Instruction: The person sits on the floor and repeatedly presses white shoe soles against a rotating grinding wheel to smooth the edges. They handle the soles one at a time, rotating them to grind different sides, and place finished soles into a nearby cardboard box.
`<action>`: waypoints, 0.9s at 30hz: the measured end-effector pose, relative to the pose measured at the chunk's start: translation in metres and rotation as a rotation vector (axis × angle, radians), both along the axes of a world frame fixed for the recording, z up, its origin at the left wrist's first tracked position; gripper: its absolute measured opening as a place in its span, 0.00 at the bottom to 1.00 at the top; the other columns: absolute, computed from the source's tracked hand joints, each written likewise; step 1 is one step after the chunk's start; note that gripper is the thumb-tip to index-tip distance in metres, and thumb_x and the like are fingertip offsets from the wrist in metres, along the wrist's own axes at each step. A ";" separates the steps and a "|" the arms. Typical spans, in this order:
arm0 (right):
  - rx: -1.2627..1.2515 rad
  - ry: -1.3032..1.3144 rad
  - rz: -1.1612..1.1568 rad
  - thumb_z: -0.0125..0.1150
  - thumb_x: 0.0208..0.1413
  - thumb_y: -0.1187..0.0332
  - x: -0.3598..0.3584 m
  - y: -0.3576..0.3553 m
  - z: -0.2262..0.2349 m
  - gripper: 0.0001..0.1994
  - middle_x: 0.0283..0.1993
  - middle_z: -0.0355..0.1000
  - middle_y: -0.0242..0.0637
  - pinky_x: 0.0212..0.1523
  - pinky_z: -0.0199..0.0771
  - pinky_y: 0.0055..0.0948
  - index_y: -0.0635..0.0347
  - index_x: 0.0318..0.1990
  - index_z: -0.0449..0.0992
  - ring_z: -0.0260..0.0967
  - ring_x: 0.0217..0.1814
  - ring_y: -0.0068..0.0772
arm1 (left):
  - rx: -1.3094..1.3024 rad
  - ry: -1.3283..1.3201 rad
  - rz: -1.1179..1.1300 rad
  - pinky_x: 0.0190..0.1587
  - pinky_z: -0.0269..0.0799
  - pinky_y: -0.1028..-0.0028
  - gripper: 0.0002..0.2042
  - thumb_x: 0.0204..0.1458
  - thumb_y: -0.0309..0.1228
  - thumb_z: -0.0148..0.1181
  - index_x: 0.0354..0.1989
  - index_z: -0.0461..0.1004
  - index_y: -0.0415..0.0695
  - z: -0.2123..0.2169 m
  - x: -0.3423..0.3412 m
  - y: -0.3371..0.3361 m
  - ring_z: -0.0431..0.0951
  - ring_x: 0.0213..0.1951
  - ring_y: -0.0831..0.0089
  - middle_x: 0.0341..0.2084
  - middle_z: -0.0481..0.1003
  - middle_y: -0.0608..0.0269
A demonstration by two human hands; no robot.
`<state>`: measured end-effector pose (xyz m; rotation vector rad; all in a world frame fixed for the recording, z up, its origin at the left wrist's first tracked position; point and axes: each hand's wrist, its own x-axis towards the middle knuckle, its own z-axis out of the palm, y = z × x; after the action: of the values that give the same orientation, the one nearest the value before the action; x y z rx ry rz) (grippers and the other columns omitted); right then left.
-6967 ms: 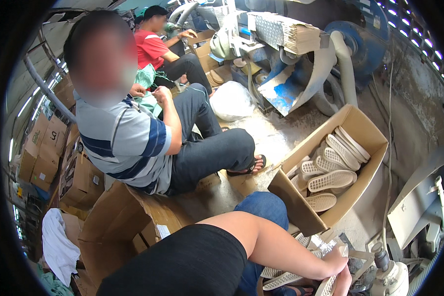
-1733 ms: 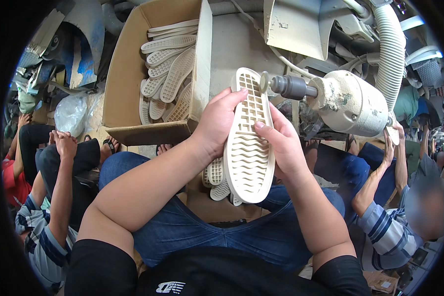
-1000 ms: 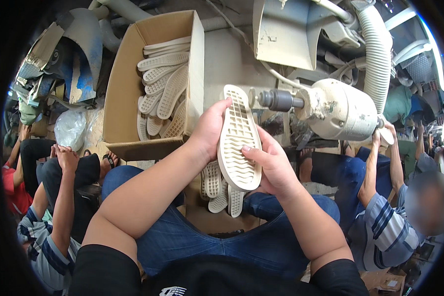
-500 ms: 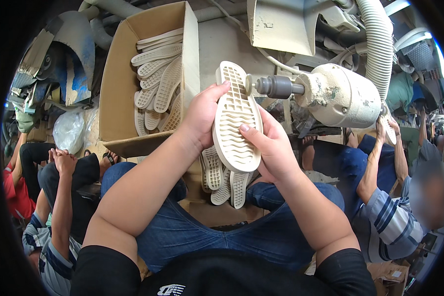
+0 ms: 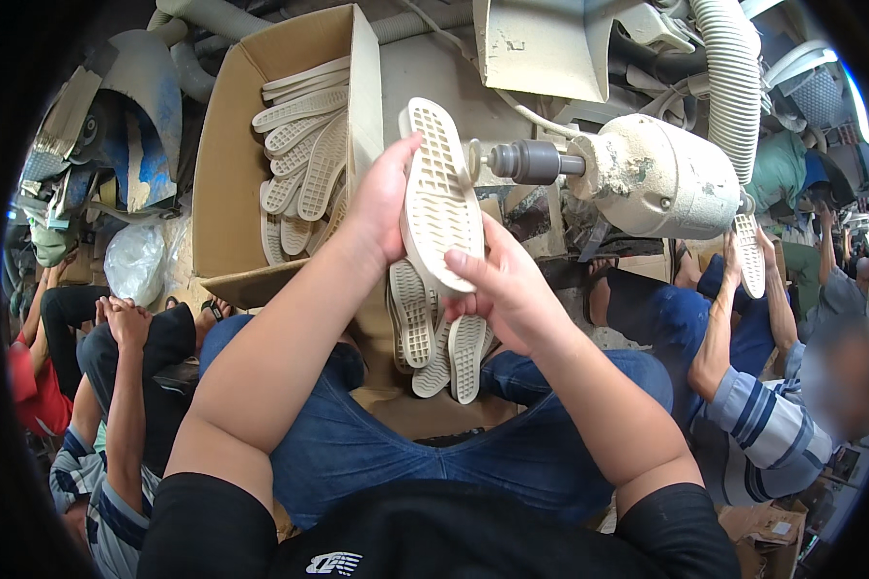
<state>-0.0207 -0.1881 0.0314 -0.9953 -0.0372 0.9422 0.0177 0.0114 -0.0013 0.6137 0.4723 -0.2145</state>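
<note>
Held a cream sole (image 5: 441,198) at a tilt, tread facing the head, one end pointing up and away. Clasped its long left edge in the left hand (image 5: 388,193), thumb against the rim near the far end. Pinched the near end in the right hand (image 5: 497,289), thumb flat on the tread, other fingers bent underneath. Had the sole's right edge right at the small wheel (image 5: 474,159) of the cream motor (image 5: 666,179), above the right hand; could not tell whether touching. Had little room on the left, close against the near wall of the carton (image 5: 365,96), stacked inside with more soles (image 5: 306,125). Had wider room straight beyond both hands, over the grey floor (image 5: 410,72) between the carton's right edge and the metal hood (image 5: 541,48). Saw loose soles (image 5: 468,352) just below the hands, between the knees, lower ends fanned apart. Saw, well to the right of the right hand, a co-worker's hands around another sole (image 5: 751,256), and well to the left, another person's clasped hands (image 5: 123,314).
</note>
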 end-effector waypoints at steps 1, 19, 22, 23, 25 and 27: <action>-0.021 -0.053 -0.016 0.80 0.60 0.62 -0.005 -0.002 0.002 0.41 0.57 0.76 0.37 0.37 0.84 0.24 0.62 0.74 0.59 0.78 0.50 0.22 | -0.030 -0.005 -0.035 0.57 0.85 0.54 0.23 0.77 0.44 0.43 0.63 0.74 0.37 0.000 -0.007 -0.003 0.87 0.50 0.56 0.53 0.83 0.46; 0.047 -0.255 -0.174 0.79 0.60 0.74 -0.002 0.018 0.001 0.42 0.63 0.75 0.33 0.54 0.77 0.23 0.64 0.78 0.59 0.75 0.56 0.18 | 0.144 -0.111 0.090 0.59 0.85 0.53 0.18 0.78 0.37 0.47 0.70 0.63 0.43 0.010 0.005 0.000 0.84 0.56 0.56 0.58 0.78 0.48; 0.025 -0.246 -0.172 0.76 0.62 0.73 0.004 0.019 -0.002 0.38 0.61 0.76 0.31 0.54 0.75 0.24 0.65 0.77 0.62 0.73 0.55 0.17 | 0.194 -0.126 0.155 0.59 0.85 0.53 0.18 0.77 0.38 0.48 0.68 0.64 0.42 0.009 0.013 0.000 0.85 0.55 0.56 0.57 0.79 0.47; 0.019 -0.246 -0.179 0.76 0.63 0.73 0.005 0.020 -0.003 0.37 0.60 0.77 0.30 0.53 0.75 0.24 0.64 0.76 0.63 0.73 0.55 0.17 | 0.206 -0.147 0.168 0.59 0.85 0.53 0.18 0.77 0.38 0.48 0.68 0.64 0.41 0.009 0.014 0.000 0.85 0.55 0.56 0.57 0.79 0.47; 0.017 -0.234 -0.181 0.75 0.64 0.73 0.009 0.020 -0.004 0.35 0.60 0.77 0.31 0.53 0.75 0.24 0.64 0.75 0.64 0.73 0.54 0.17 | 0.226 -0.160 0.183 0.58 0.86 0.52 0.18 0.77 0.38 0.48 0.68 0.63 0.41 0.010 0.016 0.002 0.85 0.56 0.54 0.57 0.79 0.44; 0.028 -0.223 -0.198 0.74 0.65 0.73 0.012 0.021 -0.007 0.32 0.61 0.77 0.32 0.53 0.75 0.24 0.64 0.74 0.66 0.73 0.54 0.17 | 0.226 -0.192 0.180 0.58 0.86 0.50 0.19 0.77 0.37 0.48 0.69 0.62 0.40 0.010 0.019 0.004 0.85 0.56 0.51 0.57 0.78 0.40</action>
<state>-0.0088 -0.1667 0.0248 -1.0542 -0.1357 0.6464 0.0369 0.0154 0.0089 0.7996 0.3660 0.0705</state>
